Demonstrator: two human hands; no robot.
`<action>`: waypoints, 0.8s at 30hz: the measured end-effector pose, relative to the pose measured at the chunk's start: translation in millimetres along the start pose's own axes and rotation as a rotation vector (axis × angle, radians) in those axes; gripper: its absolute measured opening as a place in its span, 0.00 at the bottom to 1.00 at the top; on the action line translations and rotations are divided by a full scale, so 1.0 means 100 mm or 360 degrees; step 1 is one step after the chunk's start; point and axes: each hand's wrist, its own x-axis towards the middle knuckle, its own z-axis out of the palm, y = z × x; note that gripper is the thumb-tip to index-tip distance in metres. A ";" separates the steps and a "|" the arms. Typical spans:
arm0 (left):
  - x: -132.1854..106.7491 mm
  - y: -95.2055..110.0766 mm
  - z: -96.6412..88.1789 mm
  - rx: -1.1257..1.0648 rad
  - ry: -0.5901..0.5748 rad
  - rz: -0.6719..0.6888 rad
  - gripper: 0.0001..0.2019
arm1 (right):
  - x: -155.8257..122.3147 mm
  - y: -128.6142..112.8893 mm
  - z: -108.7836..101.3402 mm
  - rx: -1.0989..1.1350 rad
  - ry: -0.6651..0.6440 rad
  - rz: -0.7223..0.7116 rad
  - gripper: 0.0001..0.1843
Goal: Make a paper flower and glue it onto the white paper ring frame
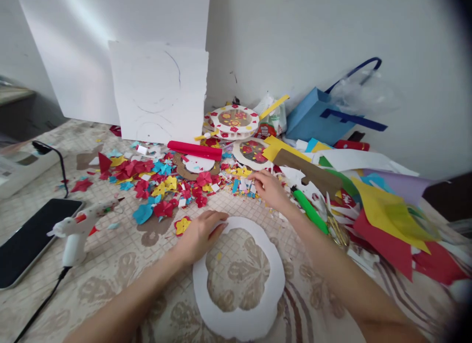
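A white ring (275,264) cut from foam board or card, with a wavy inner edge, lies at the front of the table. My left hand (201,236) grips its upper left rim between thumb and fingers. Beyond the ring, my right hand (268,189) reaches into a heap of small paper and foam scraps (241,185). Its fingers are curled together at the heap, and what they pinch is too small to make out. Beside my left hand lies a yellow and red paper flower (182,226).
Left of my hands stand a white glue gun (75,239) and a black phone (33,239). Paper flowers (132,171) and a red roll (194,150) lie behind. Rightward are a green cutter (310,211), scissors (334,225), coloured sheets (383,210) and a blue bag (313,116). Decorated rings (236,121) sit at the back.
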 end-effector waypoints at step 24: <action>0.01 0.02 -0.04 0.0053 0.0049 0.0104 0.11 | 0.43 0.09 0.22 -0.0369 -0.0331 -0.0216 0.08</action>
